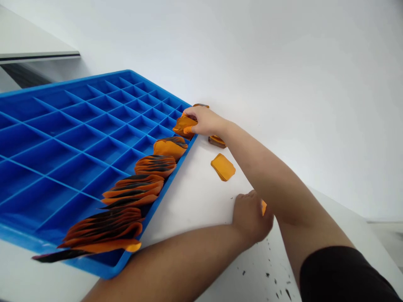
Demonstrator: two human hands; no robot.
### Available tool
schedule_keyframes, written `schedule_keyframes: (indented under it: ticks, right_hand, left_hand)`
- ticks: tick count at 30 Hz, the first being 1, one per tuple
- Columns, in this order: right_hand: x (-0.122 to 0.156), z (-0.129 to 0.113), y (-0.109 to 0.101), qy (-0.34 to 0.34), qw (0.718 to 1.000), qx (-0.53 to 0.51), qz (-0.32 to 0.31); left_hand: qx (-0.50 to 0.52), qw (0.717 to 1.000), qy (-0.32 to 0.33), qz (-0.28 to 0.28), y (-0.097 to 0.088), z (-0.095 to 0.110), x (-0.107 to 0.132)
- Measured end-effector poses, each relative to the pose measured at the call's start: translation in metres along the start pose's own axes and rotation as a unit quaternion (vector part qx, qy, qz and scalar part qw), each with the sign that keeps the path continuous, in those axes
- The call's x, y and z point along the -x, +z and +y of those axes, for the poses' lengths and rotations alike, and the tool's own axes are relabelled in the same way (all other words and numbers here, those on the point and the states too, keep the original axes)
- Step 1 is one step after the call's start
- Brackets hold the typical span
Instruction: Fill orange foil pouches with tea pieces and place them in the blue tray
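Note:
My right hand (204, 120) reaches across to the far end of the blue tray's near row. Its fingers are closed on a stack of orange sheets (182, 125) at a compartment there. Orange also shows over its fingertips. My left hand (252, 216) is curled low over the white table, partly behind my right forearm. An orange piece (264, 207) shows at its fingers; most of it is hidden. Between the hands lies a small stack of orange sheets (223, 167). Another orange stack (217, 141) sits just under my right wrist.
The blue tray (108, 272) has many compartments. Along its near edge stand fanned bundles of orange-and-black sheets (135, 191), some jutting over the dividers. Dark scraps (275, 281) litter the white table (185, 209). A white wall (252, 50) rises behind.

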State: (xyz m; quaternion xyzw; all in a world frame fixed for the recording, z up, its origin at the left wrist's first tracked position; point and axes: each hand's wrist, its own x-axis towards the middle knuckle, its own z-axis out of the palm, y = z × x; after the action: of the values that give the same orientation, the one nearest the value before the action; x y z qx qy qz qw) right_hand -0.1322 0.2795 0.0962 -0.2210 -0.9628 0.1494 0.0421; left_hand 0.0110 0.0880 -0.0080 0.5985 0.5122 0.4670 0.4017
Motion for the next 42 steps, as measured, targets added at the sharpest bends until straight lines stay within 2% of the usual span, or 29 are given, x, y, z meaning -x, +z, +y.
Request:
schedule_keyframes:
  ticks: [7,11,15,20,24,28,32,34,36,38,42]
  right_hand:
    - [0.011,-0.005,-0.003,-0.038,0.994,0.103,0.012]
    - [0.014,-0.014,-0.004,-0.033,0.983,0.178,0.007]
    - [0.013,-0.029,-0.001,-0.051,0.963,0.266,-0.011]
    - [0.015,-0.044,0.006,-0.066,0.929,0.363,0.010]
    - [0.021,-0.043,0.007,-0.027,0.950,0.305,0.055]
    - [0.029,-0.031,0.011,0.018,0.980,0.142,0.136]
    - [0.035,-0.017,0.017,0.005,0.982,-0.024,0.189]
    - [0.033,-0.011,0.019,-0.006,0.982,-0.027,0.188]
    - [0.030,-0.009,0.020,-0.008,0.986,0.012,0.167]
    - [0.026,-0.011,0.020,-0.002,0.989,0.053,0.140]
    - [0.022,-0.020,0.015,0.035,0.990,0.068,0.115]
  left_hand:
    - [0.004,1.000,0.007,-0.002,-0.002,0.000,0.000]
    - [0.003,1.000,0.019,-0.005,-0.006,0.003,0.001]
    - [-0.001,1.000,0.020,-0.003,-0.005,0.003,0.001]
    - [-0.004,1.000,0.020,0.000,-0.003,0.001,0.001]
    - [-0.004,1.000,0.018,0.002,-0.005,0.002,0.000]
    - [-0.004,1.000,0.021,0.001,-0.004,0.002,0.000]
    - [-0.006,1.000,0.021,0.009,-0.003,0.001,0.001]
    - [-0.006,1.000,0.022,0.015,-0.004,0.001,0.000]
    - [-0.008,1.000,0.025,0.017,-0.004,0.001,-0.001]
    - [-0.013,0.999,0.026,0.012,-0.005,0.000,-0.001]
    - [-0.027,1.000,0.015,-0.006,-0.004,-0.003,-0.002]
